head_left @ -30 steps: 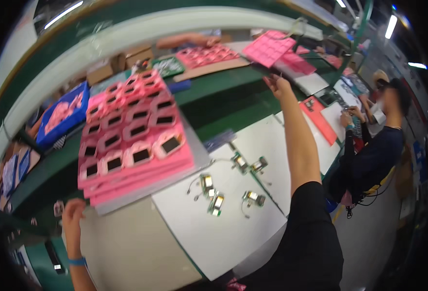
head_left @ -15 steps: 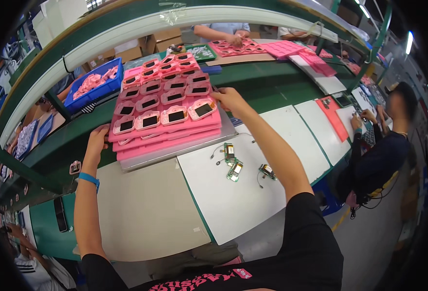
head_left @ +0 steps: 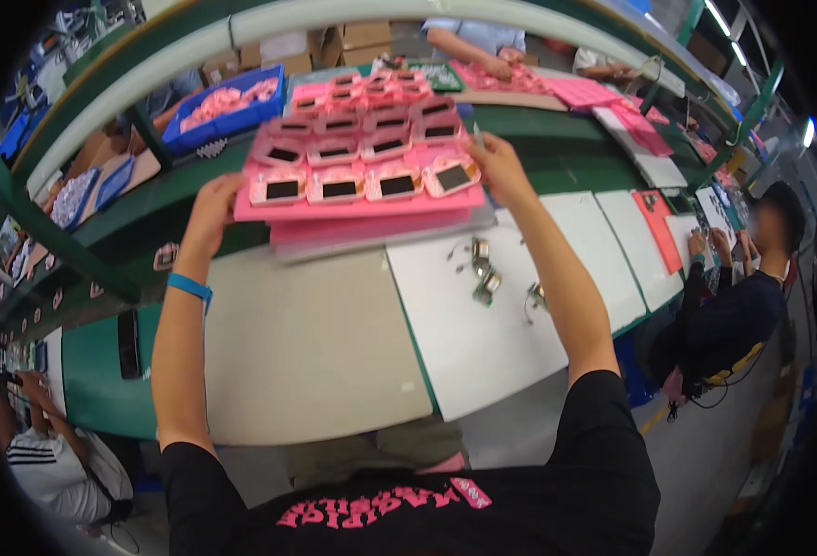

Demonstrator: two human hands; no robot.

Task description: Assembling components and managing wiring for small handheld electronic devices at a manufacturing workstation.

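Observation:
A pink foam tray (head_left: 342, 211) is held between my two hands, its rows of pink-framed devices (head_left: 339, 189) with dark screens facing up. My left hand (head_left: 216, 206) is closed on the left edge of this tray, with some fingers hidden beneath. On the opposite edge, my right hand (head_left: 499, 167) grips near the far right corner. Just below the raised tray sits a stack of pink trays (head_left: 371, 232) on a greyish sheet. More devices (head_left: 362, 91) in pink holders lie directly beyond it.
Loose circuit boards with wires (head_left: 485, 285) lie on a white work mat (head_left: 464, 371). Nearer left are a beige mat (head_left: 307, 352) and a black phone (head_left: 129, 343). A blue bin (head_left: 228, 107) of pink parts stands at the back left. Co-workers sit around the bench.
The top tray has risen off the stack and shifted slightly toward me, both hands moving with it. The view has also shifted, so the bench appears further right.

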